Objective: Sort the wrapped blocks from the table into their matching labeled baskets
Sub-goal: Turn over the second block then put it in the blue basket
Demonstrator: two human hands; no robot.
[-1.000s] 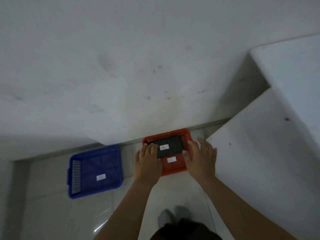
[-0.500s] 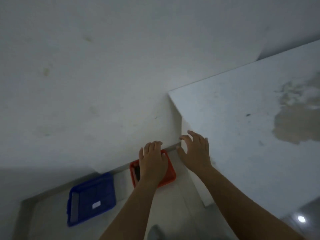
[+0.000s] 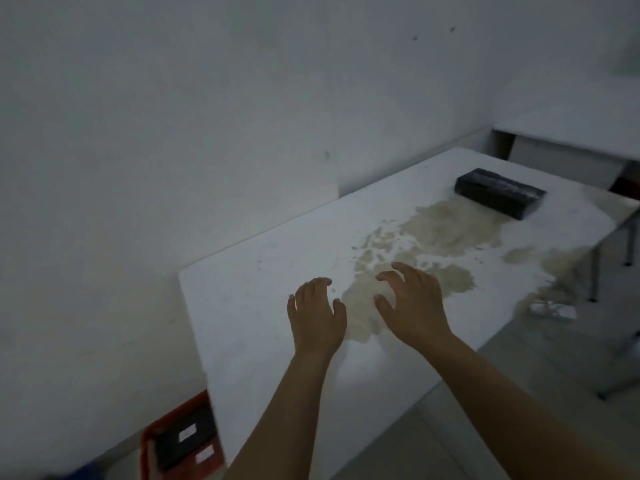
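A black wrapped block [image 3: 498, 192] lies at the far end of the white table [image 3: 263, 306], well beyond both hands. My left hand [image 3: 317, 317] and my right hand [image 3: 414, 303] hover side by side over the table's near part, fingers spread, holding nothing. On the floor at the lower left stands the red basket [image 3: 147, 452], partly hidden by the table's edge. Inside it lies a black block [image 3: 183, 441] with a white label. A second white label sits on the basket's front.
A large brownish stain [image 3: 440, 233] spreads across the table's middle. A white wall runs along the table's left side. A second table [image 3: 571, 133] stands at the far right. Crumpled white paper [image 3: 554, 308] lies on the floor beyond the table's right edge.
Both hands let go of the block in the red basket and rose to above the table. My view swung up and right, so the blue basket dropped out of sight.
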